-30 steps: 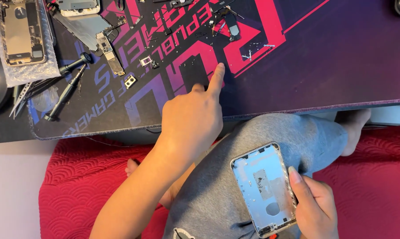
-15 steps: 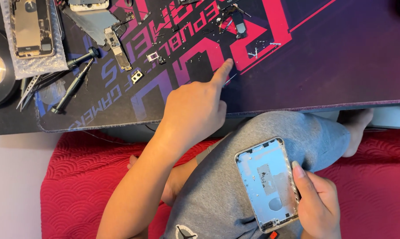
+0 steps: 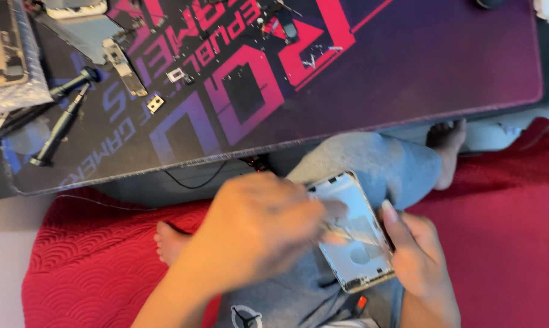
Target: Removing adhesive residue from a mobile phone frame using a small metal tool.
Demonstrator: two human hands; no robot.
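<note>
Head view shows the person sitting cross-legged on a red quilted cover (image 3: 92, 267), with an emptied phone housing (image 3: 353, 234) propped on a grey-trousered knee (image 3: 377, 164), near the body and below the bench (image 3: 408, 73) edge. The right hand (image 3: 417, 252) clasps the housing along its right edge, fingers curled behind and thumb laid on the rim; resting it on the knee likely steadies it with its open inside facing up toward the eyes. The left hand (image 3: 256, 231) is blurred; it lies over the housing's left side with fingers bent toward the inside, and whether they pinch anything I cannot tell. The housing's long axis runs from far left to near right, slightly tilted, one short end pointing toward the bench and the other toward the lap. On the bench mat at far left lie two dark screwdrivers (image 3: 62, 127), small metal brackets (image 3: 156, 103) and another opened phone (image 3: 1, 42), well apart from both hands.
</note>
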